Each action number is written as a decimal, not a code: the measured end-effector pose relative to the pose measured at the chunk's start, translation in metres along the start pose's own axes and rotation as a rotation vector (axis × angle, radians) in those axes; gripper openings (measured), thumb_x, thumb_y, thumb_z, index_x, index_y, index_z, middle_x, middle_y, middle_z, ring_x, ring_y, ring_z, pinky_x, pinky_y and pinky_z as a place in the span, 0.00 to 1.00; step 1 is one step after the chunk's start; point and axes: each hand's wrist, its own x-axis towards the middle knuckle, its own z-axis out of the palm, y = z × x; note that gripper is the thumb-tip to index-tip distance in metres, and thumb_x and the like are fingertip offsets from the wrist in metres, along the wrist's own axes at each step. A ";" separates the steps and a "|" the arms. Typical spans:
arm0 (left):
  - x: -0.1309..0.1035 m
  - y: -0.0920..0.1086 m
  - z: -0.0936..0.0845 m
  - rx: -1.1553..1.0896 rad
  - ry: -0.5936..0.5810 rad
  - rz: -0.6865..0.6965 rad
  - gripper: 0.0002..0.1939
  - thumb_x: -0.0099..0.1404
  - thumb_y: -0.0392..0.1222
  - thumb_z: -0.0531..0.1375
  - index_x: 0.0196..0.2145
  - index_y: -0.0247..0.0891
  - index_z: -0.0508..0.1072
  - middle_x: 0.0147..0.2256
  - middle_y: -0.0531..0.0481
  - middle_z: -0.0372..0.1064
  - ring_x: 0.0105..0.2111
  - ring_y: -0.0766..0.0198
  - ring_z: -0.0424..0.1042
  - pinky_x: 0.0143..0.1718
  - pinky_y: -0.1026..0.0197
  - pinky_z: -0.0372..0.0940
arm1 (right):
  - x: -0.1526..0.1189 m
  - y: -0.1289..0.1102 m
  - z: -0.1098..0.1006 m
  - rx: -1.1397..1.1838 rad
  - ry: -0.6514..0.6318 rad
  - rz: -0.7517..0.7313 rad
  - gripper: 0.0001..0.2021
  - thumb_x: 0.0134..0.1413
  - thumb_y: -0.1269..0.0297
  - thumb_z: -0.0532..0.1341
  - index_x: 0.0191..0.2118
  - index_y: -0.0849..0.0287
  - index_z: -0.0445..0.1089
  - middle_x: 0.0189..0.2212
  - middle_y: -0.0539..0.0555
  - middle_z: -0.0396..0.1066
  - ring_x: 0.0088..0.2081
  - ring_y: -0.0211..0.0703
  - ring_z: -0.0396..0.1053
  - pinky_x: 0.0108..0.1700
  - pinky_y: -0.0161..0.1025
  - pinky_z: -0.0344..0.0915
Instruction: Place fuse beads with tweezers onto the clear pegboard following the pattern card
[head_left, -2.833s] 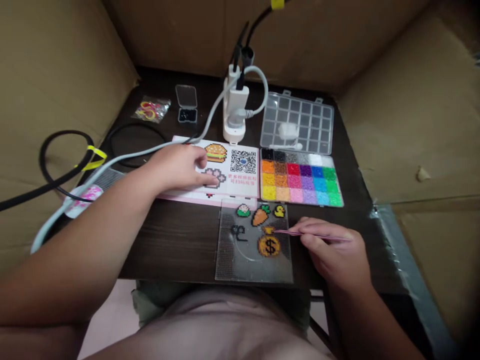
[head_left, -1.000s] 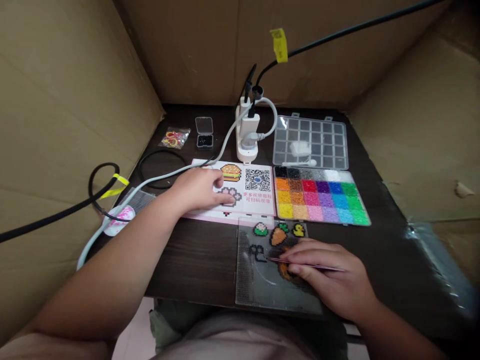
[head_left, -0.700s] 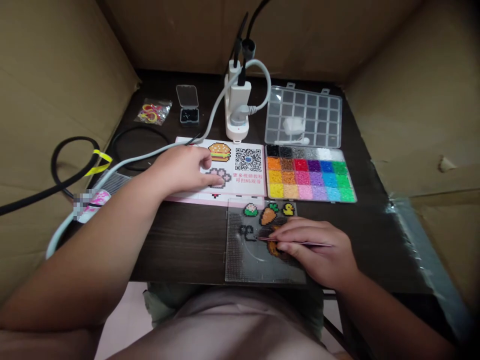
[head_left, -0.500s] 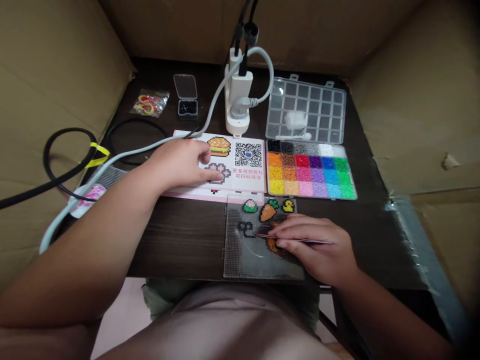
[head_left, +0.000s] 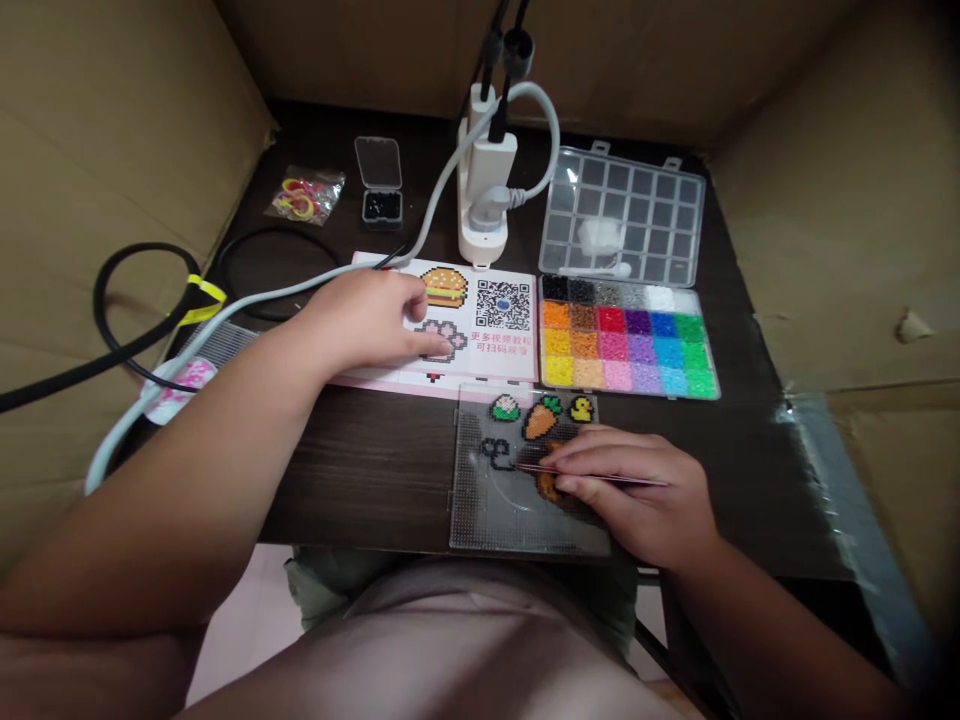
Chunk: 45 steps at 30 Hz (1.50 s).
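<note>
In my right hand is a pair of thin pink tweezers, pinched between thumb and fingers. Their tips touch down beside a black bead outline on the clear pegboard. Finished bead figures share the board: a carrot, a yellow duck and a green-and-white piece. An orange-brown figure is partly hidden by my right hand. My left hand rests on the printed pattern sheet, fingers apart, thumb on the grey paw picture.
Beyond the board stands an open bead case with many colours; its lid holds a white lump. A power strip with cables is at the back. Further left lie a small box of black beads and a bag of coloured rings.
The whole view has shifted slightly, so things sit a little further right and up. Both hands keep nearly the same places, and the tweezer tips stay by the black outline.
</note>
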 end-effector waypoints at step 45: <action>-0.045 0.046 -0.004 -0.298 -0.425 0.717 0.13 0.61 0.42 0.57 0.35 0.53 0.82 0.32 0.50 0.80 0.34 0.57 0.75 0.38 0.57 0.62 | 0.001 -0.001 0.000 0.009 0.003 0.032 0.08 0.51 0.75 0.68 0.33 0.55 0.81 0.29 0.54 0.81 0.31 0.42 0.79 0.33 0.36 0.76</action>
